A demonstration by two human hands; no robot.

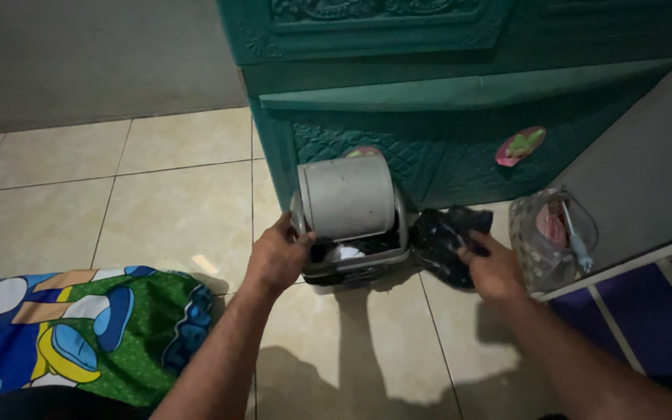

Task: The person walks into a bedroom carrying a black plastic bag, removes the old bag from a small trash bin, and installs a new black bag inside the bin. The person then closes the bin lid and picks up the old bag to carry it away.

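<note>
Hands at small bin, tiled floor.
Left hand [275,257] gripped rim of grey swing-lid bin [349,225] before green cabinet [460,101]; right hand [493,268] clutched dark cloth [446,241] just beside bin.

light: dim, indoor, comes from behind the person | shadows: dark arm shadows fall forward on the tiled floor [173,202] | glare: small bright spot on one tile | focus: mostly sharp, a little grainy | edges: corners darker, lines slightly bent
</note>
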